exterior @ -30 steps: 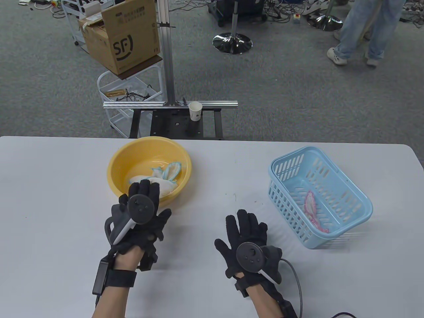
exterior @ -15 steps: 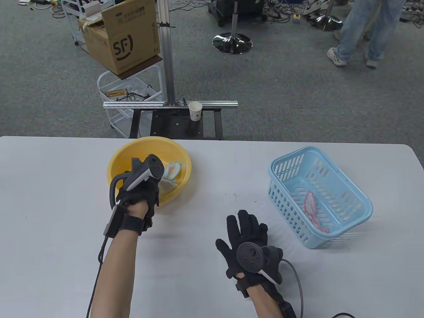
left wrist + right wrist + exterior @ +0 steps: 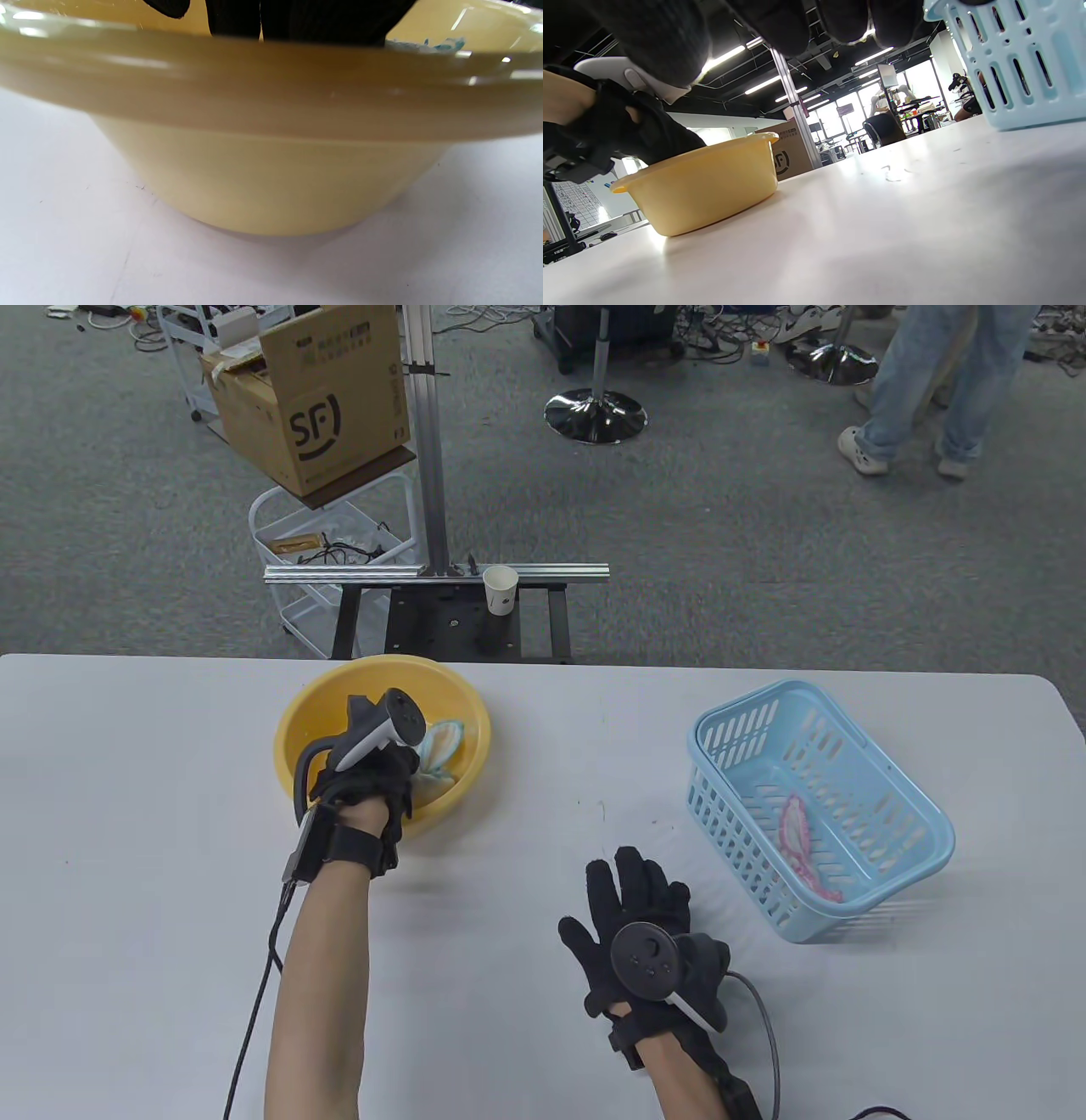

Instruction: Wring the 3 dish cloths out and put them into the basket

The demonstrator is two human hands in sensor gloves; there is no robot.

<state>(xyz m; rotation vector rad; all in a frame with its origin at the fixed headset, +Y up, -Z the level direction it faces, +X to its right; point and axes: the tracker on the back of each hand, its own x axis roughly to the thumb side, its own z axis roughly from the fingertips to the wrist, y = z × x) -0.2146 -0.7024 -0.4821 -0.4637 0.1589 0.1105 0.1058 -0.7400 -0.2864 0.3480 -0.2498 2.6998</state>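
Note:
A yellow basin [image 3: 293, 729] at the table's back left holds a white cloth with a teal edge [image 3: 445, 740]. My left hand [image 3: 377, 780] reaches over the near rim into the basin, fingers [image 3: 297, 19] pointing down inside; the tracker and rim hide whether they hold any cloth. A sliver of teal cloth [image 3: 441, 44] peeks over the rim in the left wrist view. My right hand [image 3: 632, 891] lies flat with spread fingers on the table, between basin and basket, holding nothing. The light blue basket [image 3: 925, 823] at the right holds a pink-edged cloth [image 3: 797, 827].
Beyond the table's far edge stand a metal frame with a paper cup [image 3: 501, 589], a cardboard box [image 3: 314, 398] on a white cart, and a person's legs [image 3: 925, 381] at the back right. Cables trail from both wrists toward the near edge.
My left hand has moved from the table in front of the basin forward over the rim and dipped its fingers inside. My right hand has shifted only slightly.

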